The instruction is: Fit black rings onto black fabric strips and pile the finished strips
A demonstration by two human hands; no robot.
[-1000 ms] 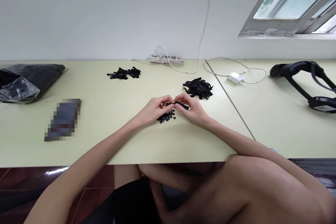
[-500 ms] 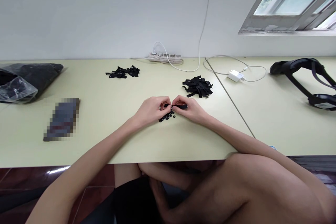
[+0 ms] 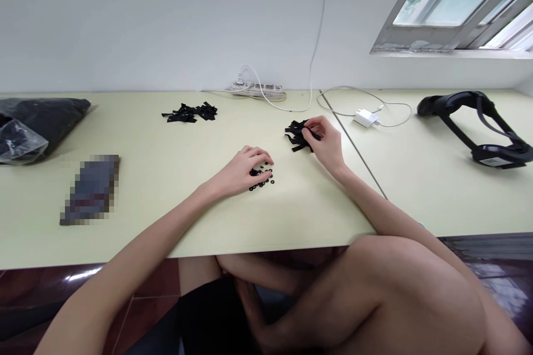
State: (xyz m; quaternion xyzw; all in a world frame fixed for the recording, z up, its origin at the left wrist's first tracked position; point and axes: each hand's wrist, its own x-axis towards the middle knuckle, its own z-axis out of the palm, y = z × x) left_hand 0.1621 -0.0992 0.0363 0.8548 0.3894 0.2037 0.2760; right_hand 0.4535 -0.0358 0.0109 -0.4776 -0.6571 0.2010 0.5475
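Bags (image 3: 39, 125) first, one far left; two strip piles, (image 3: 189, 113) and (image 3: 297, 134). Our left hand (image 3: 241, 169) curls loosely over small rings (image 3: 262, 176) (too many to count), our right hand (image 3: 325, 141) pinches the nearer pile's strips on the worktop (image 3: 166, 194).

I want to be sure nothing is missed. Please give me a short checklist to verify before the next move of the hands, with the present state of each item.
1. Right hand reaches the pile of black strips: ok, its fingers touch the pile.
2. One strip alone is pinched: cannot tell, the strips overlap.
3. Left hand is at the small black rings: ok, it rests over them.
4. A ring is held in the left fingers: cannot tell.
5. Rings are together on the table: ok, one loose cluster.
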